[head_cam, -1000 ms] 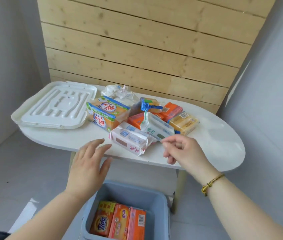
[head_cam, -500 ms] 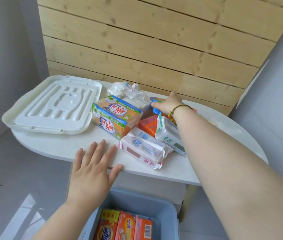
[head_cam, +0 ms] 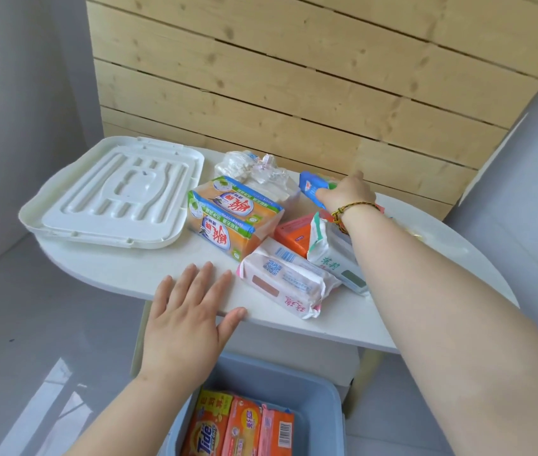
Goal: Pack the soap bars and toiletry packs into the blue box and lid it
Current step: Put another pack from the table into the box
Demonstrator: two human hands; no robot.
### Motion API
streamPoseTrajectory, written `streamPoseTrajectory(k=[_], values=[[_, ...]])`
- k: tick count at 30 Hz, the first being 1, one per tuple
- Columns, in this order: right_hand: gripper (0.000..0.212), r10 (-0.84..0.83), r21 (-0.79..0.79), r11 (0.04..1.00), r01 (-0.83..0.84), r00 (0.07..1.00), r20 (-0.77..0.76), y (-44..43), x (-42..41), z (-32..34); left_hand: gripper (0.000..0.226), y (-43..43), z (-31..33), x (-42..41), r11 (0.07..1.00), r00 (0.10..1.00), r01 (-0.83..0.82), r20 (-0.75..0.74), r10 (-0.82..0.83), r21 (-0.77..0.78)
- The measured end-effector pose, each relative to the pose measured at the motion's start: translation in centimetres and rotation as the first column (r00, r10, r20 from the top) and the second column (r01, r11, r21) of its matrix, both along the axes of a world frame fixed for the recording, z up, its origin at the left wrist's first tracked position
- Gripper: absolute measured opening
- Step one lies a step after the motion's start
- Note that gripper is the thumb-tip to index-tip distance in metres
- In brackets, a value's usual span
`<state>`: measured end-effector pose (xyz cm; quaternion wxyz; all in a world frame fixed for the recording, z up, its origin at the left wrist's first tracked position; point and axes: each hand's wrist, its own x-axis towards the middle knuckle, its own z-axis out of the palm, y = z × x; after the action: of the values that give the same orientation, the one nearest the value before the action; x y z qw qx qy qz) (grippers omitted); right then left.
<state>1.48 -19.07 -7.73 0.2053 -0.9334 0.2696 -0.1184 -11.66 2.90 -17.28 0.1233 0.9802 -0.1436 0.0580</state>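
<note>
My right hand (head_cam: 348,192) reaches to the back of the white table (head_cam: 123,268) and grips a blue-wrapped pack (head_cam: 312,189). My left hand (head_cam: 184,319) lies flat with straight fingers on the table's front edge. Between them lie an orange twin soap pack (head_cam: 228,222), a white and pink pack (head_cam: 289,284), a white and green pack (head_cam: 331,258) and an orange bar (head_cam: 294,236). The blue box (head_cam: 297,386) stands on the floor below, holding three orange soap bars (head_cam: 244,429). The white lid (head_cam: 113,195) lies at the table's left.
A clear bag of small white items (head_cam: 254,167) sits at the back of the table against the wooden plank wall (head_cam: 294,77). Grey walls close in on the left and right. The grey floor lies open to the left of the box.
My right hand has reached from the front packs to the back of the table and closed on the blue pack. My left hand has settled flat on the table edge.
</note>
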Motion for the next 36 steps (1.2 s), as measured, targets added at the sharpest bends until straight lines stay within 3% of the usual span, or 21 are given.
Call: streamPoseTrajectory(k=[2, 5, 11, 14, 17, 21, 24, 31, 34, 36], values=[[0.058, 0.014, 0.052, 0.998, -0.018, 0.997, 0.077, -0.3, -1.5, 1.3, 0.091, -0.2, 0.0, 0.0, 0.998, 1.0, -0.013, 0.021, 0.014, -0.055], [0.059, 0.04, 0.172, 0.982, -0.076, 0.978, 0.206, -1.0, -5.8, 2.8, 0.116, -0.1, -0.5, -0.1, 1.0, 0.997, -0.014, 0.078, 0.015, -0.018], [0.051, 0.074, 0.382, 0.893, -0.238, 0.915, 0.396, -0.7, -15.5, 1.4, 0.08, -0.8, -0.7, -3.1, 0.977, 0.994, 0.05, 0.108, -0.028, -0.208], [0.046, 0.073, 0.439, 0.853, -0.281, 0.898, 0.433, -0.5, -20.3, 0.0, 0.06, -2.0, -1.3, -5.4, 0.972, 0.969, 0.157, 0.216, -0.118, -0.173], [0.031, 0.141, 0.487, 0.799, -0.351, 0.898, 0.416, -0.5, -24.9, -2.4, 0.068, -1.9, -3.3, -6.9, 0.967, 0.983, 0.163, 0.119, -0.141, -0.196], [0.04, 0.221, 0.559, 0.747, -0.36, 0.927, 0.302, -0.3, -29.3, -6.2, 0.051, -1.5, -7.2, -7.6, 0.969, 0.992, 0.124, 0.003, -0.127, -0.213], [0.04, 0.234, 0.612, 0.726, -0.313, 0.95, 0.208, 0.1, -30.3, -9.3, 0.055, -0.8, -10.0, -7.5, 0.984, 0.977, 0.169, -0.123, -0.173, -0.048], [0.025, 0.107, 0.672, 0.741, 0.0, 0.987, -0.119, 0.6, -27.3, -17.6, 0.059, -0.5, -14.3, -7.8, 0.984, 0.91, 0.139, -0.407, -0.083, 0.11], [0.024, 0.019, 0.594, 0.789, 0.158, 0.96, -0.28, 0.9, -25.6, -21.3, 0.073, -0.6, -16.3, -8.4, 0.969, 0.854, 0.217, -0.504, -0.131, 0.115], [0.032, -0.015, 0.514, 0.826, 0.232, 0.921, -0.39, 1.3, -24.8, -23.4, 0.102, -0.5, -17.6, -8.8, 0.951, 0.816, 0.278, -0.556, -0.161, 0.132]])
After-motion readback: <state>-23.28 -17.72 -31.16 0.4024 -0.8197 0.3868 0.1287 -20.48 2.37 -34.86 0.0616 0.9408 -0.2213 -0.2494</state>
